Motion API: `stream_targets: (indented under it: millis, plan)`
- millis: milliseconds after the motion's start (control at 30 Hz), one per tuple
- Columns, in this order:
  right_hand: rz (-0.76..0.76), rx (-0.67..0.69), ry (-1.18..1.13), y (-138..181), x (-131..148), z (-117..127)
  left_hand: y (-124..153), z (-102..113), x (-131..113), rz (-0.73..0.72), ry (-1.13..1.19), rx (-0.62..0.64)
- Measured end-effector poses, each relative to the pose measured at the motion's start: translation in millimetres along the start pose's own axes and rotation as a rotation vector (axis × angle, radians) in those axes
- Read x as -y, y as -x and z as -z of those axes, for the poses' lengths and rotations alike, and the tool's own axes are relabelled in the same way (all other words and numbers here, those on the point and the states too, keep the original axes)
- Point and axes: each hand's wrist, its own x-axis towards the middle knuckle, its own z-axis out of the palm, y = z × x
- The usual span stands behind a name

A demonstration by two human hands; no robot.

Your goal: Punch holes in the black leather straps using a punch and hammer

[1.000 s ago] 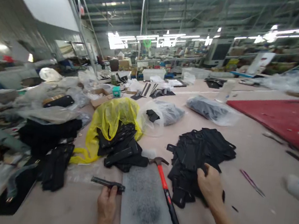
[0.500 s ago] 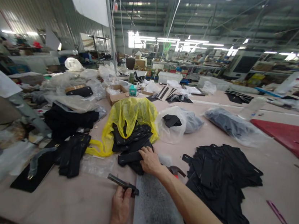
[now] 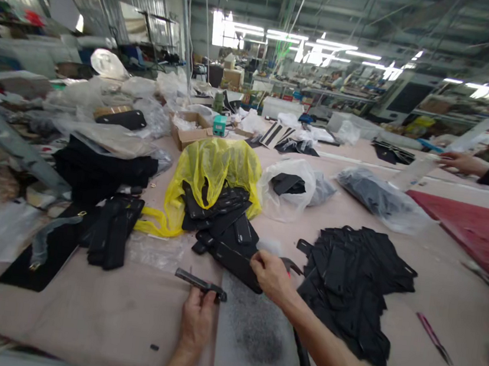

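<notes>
My left hand point(image 3: 195, 321) pinches a narrow dark strip point(image 3: 199, 283) at the left edge of a grey pad point(image 3: 252, 333). My right hand point(image 3: 271, 276) grips a flat black piece point(image 3: 235, 260) and holds it over the pad's far edge. That piece comes from a heap of black pieces point(image 3: 218, 212) spilling out of a yellow plastic bag point(image 3: 214, 170). A hammer head point(image 3: 293, 266) shows just behind my right hand; its handle is mostly hidden under my forearm.
A larger pile of black pieces point(image 3: 352, 282) lies right of the pad. Clear bags point(image 3: 288, 191) of parts, black bundles point(image 3: 108, 237) at left, a red mat point(image 3: 470, 228) at right. Another person's hand point(image 3: 461, 162) reaches in at far right. A thin tool point(image 3: 433, 337) lies near the right edge.
My right hand left the right-hand pile, reached to the heap by the yellow bag, and now draws a black piece back toward the pad. The left hand stayed on the strip.
</notes>
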Motion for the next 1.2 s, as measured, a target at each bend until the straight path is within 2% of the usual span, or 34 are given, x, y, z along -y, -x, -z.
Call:
stream_targets:
  millis: [167,233,300,467,667,800,1000,1100,1200]
  plan:
    - [-0.320,-0.208,-0.327,108.5,-27.3,-40.4,-1.2,1.4,2.0,-0.023,-0.059,-0.001]
    - [-0.380,-0.232,-0.394,134.2,-29.4,-59.1,-1.7,1.5,2.4,-0.030,-0.087,-0.021]
    - [-0.410,-0.194,-0.380,146.7,-26.3,-71.0,-2.0,1.6,1.8,-0.037,-0.127,-0.047]
    - [-0.439,-0.104,-0.248,146.8,-14.4,-71.4,-2.4,2.3,-6.9,-0.052,-0.183,-0.067]
    - [-0.434,-0.012,-0.196,142.9,-15.1,-65.3,-8.9,-0.8,-33.1,-0.111,-0.157,-0.088]
    - [-0.424,0.019,-0.187,141.3,-15.8,-61.2,-17.8,-7.6,-46.6,-0.203,-0.170,0.045]
    - [-0.418,0.040,-0.192,141.1,-13.6,-56.7,-24.6,-24.8,-50.6,-0.292,-0.246,0.239]
    - [-0.417,0.032,-0.224,143.5,-15.0,-58.1,-25.1,-31.2,-51.3,-0.309,-0.236,0.268]
    - [-0.377,0.017,-0.256,144.3,-23.0,-49.3,-25.9,-31.8,-50.7,-0.292,-0.236,0.230]
